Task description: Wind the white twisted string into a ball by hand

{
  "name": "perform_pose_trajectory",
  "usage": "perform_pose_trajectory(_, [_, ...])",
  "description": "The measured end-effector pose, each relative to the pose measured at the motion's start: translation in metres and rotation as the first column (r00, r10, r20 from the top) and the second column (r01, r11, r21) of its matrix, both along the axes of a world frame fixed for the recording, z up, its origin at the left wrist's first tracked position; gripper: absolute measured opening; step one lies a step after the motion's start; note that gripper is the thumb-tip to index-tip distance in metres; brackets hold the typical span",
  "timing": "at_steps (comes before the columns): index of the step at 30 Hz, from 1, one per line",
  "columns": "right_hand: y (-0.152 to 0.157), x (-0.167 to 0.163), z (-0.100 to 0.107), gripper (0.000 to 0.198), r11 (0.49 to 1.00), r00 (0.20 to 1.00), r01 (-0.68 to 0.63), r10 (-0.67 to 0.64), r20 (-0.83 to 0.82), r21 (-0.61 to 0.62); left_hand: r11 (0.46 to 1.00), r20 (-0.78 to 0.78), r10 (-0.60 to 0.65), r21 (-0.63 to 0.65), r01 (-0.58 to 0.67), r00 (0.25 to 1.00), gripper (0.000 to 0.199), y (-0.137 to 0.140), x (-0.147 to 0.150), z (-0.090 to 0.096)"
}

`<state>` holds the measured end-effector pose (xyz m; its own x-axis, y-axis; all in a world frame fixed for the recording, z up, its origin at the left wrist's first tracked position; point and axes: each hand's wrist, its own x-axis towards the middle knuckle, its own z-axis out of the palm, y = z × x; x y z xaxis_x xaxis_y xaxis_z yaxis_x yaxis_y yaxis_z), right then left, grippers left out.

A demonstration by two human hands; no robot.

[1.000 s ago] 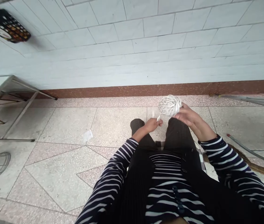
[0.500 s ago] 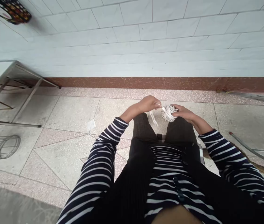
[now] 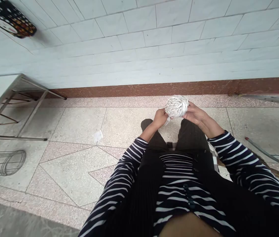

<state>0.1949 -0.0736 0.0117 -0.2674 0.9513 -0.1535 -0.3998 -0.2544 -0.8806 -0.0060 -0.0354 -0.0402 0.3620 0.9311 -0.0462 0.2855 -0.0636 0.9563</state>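
A ball of white cord [image 3: 176, 106], with its strands wound in layers, is held up above my knees. My right hand [image 3: 196, 116] grips it from the right side, fingers behind and thumb underneath. My left hand [image 3: 159, 119] is closed at the ball's lower left, pinching the cord against it. A short loose tail of cord [image 3: 168, 121] hangs down by the left fingertips. The far side of the ball and some fingertips are hidden.
Ahead stands a white tiled wall [image 3: 139, 42] with a brown base strip. To the left are a metal-framed table [image 3: 33, 108], a wire rack [image 3: 12, 163] and a scrap of paper [image 3: 98, 135] on the floor. Metal legs [image 3: 263, 149] show at the right. A dotted bag [image 3: 13, 19] hangs upper left.
My left hand has moved right, from pulling a strand out to the left to touching the ball. The ball has risen and turned in my right hand, and the long dangling strand no longer shows.
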Motion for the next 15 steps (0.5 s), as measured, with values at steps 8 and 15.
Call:
perform_pose_trajectory(8, [0.011, -0.009, -0.007, 0.087, 0.968, 0.962, 0.185, -0.214, 0.170, 0.169, 0.991, 0.144, -0.004, -0.134, 0.023, 0.990, 0.038, -0.025, -0.002, 0.015])
perform_pose_trajectory(15, [0.001, -0.003, 0.006, 0.100, 0.879, 0.877, 0.001, -0.229, 0.422, 0.476, 0.963, 0.359, 0.099, -0.270, 0.002, 0.928, 0.032, -0.039, -0.002, 0.023])
